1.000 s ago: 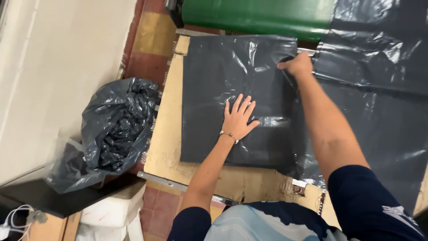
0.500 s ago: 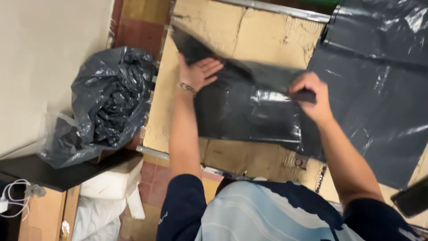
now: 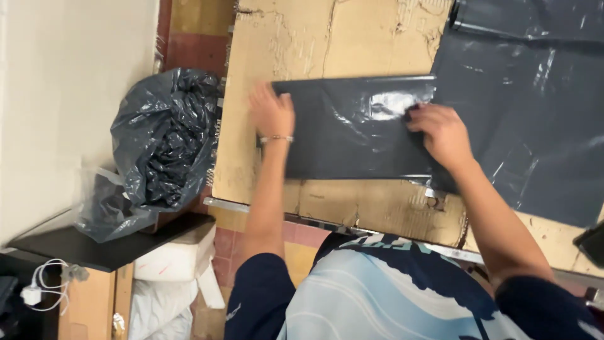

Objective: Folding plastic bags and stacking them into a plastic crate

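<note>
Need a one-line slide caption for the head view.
Left hand and right hand press a folded dark plastic bag flat on a cardboard-covered table.

Workshop or packing room: cardboard-covered worktable (image 3: pixel 352 38), dark plastic sheets (image 3: pixel 522 107), stuffed bin bag (image 3: pixel 167 138), tiled floor (image 3: pixel 189 44).

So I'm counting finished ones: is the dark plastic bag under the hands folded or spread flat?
Folded. The dark plastic bag is a narrow strip with a straight creased top edge, left hand and right hand pressing it.

left hand (image 3: pixel 272 114) motion-blurred, large grey sheet (image 3: pixel 535 107) cut by right edge, dark object (image 3: pixel 592 242) mostly out of frame
</note>
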